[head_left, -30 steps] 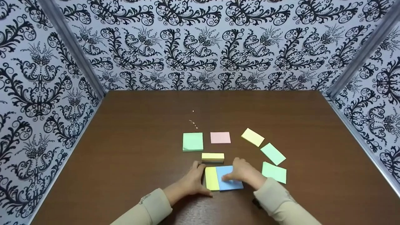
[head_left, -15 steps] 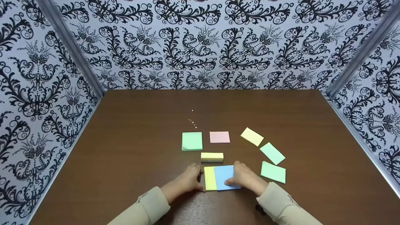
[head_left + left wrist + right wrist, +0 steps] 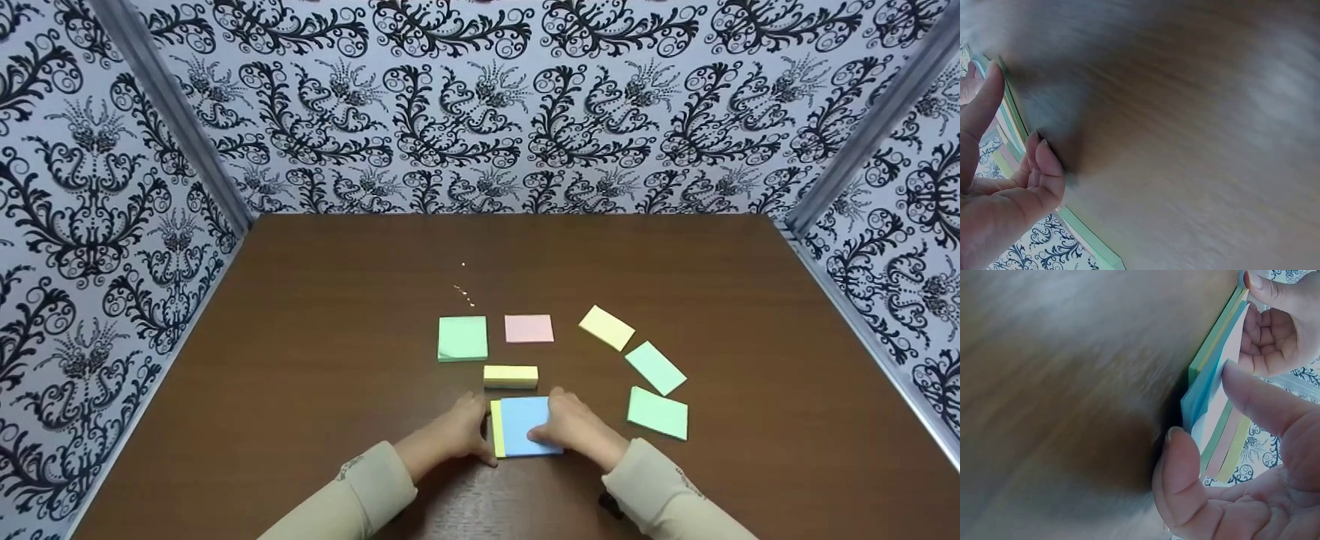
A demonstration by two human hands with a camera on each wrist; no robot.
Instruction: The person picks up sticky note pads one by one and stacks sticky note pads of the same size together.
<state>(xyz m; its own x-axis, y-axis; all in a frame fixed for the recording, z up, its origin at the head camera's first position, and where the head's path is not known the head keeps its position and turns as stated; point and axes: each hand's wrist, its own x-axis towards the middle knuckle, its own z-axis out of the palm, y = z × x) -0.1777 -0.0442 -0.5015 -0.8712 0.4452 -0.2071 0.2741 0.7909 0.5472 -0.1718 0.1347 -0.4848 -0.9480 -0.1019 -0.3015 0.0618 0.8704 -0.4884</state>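
Note:
A blue sticky note pad (image 3: 516, 427) lies over a yellow sticky note pad (image 3: 496, 435), leaving a narrow yellow strip bare at the left. In the right wrist view, a green layer (image 3: 1207, 354) shows at the bottom of the stack. My right hand (image 3: 579, 424) pinches the blue pad's right side, thumb on top and fingers curled at its edge. My left hand (image 3: 456, 429) grips the yellow pad's left side, thumb at the near corner and curled fingers at the far one. Part of the blue pad's right end is hidden by my right hand.
Just beyond stands a yellow sticky note block (image 3: 511, 376). Farther back lie a green pad (image 3: 463, 337) and a pink pad (image 3: 529, 328). To the right are a pale yellow pad (image 3: 607, 328) and two green pads, one nearer (image 3: 658, 414). Patterned walls enclose the brown table (image 3: 337, 300).
My right hand has moved left with the blue pad, so it covers more of the yellow pad. My left hand has stayed at the left edge, its thumb shifting slightly.

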